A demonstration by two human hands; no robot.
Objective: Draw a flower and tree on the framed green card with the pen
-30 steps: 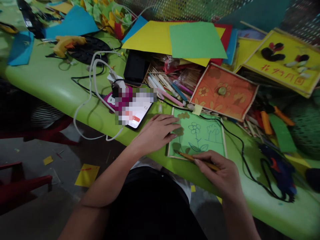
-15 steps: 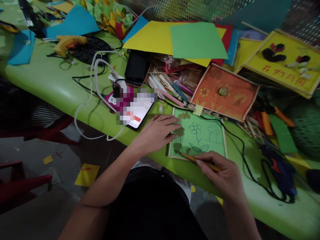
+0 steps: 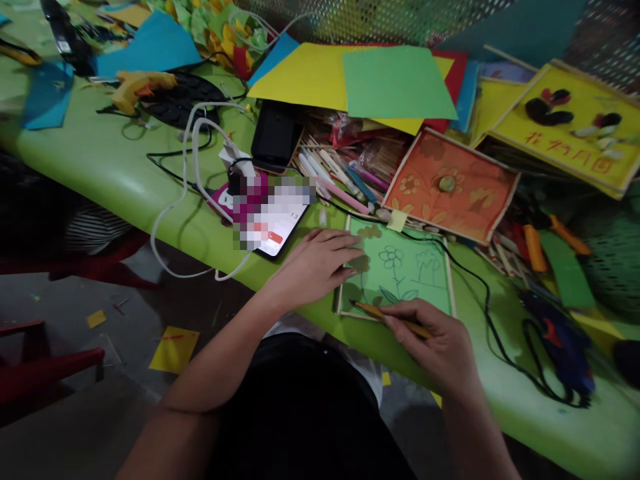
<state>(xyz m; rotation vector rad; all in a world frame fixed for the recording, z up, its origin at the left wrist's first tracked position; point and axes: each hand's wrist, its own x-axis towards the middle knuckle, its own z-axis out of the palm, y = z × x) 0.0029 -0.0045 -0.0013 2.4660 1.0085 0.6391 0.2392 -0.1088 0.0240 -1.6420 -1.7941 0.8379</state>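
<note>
Near the front edge of the desk (image 3: 115, 160) lies the green card (image 3: 409, 267), flat, edged by a frame (image 3: 451, 287) of thin pale sticks and drawn with flowers. The left hand (image 3: 315, 267) rests palm down, its grip loose, fingers a little spread over the card's left side. The right hand (image 3: 435, 340) has its grip closed on a slim yellow tool (image 3: 370, 309), held slanting like a pen above the card's lower left part. The card should be very light, stiffer at its sticks than across the middle, and easy to nudge; its frame looks the best place to hold, since glued corners might give. The tool, light and rigid, suits a pinch near the front. Its tip is too blurred to tell brush from pencil, or touching from apart. Fingers cover some of the drawing, the right hand hides part of the lower border, and a cord (image 3: 487, 310) crosses the top.
</note>
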